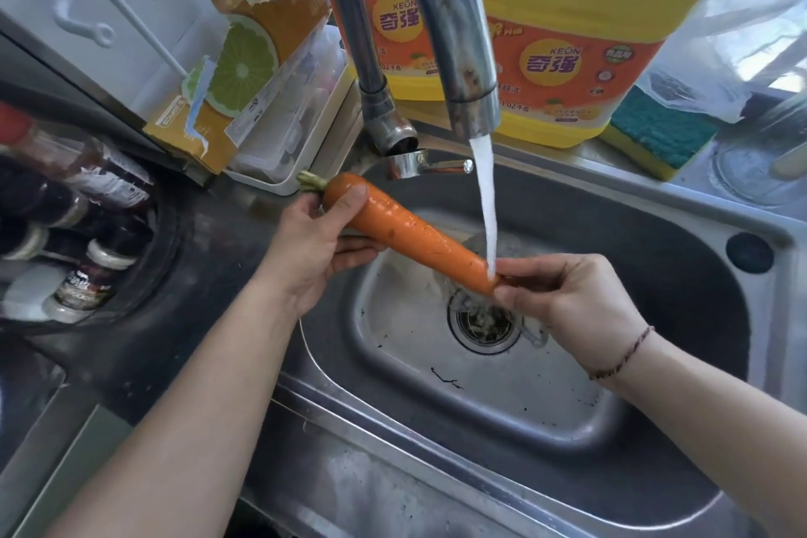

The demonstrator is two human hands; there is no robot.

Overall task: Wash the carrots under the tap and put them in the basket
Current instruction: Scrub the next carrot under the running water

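An orange carrot (410, 232) with a short green stub lies slanted over the steel sink (681, 232). My left hand (314, 245) grips its thick top end, thumb on the upper side. My right hand (563, 297) pinches the thin tip between thumb and fingers. Water runs from the tap (463, 70) in a white stream (487, 205) and strikes the carrot close to the tip. No basket is in view.
Two yellow detergent jugs (581, 35) stand behind the tap, with a green-and-yellow sponge (659, 135) at their right. A torn orange box (244, 70) leans on a white tray (305, 109) at back left. Sauce bottles (78, 223) crowd the left. The drain strainer (484, 323) lies below the carrot.
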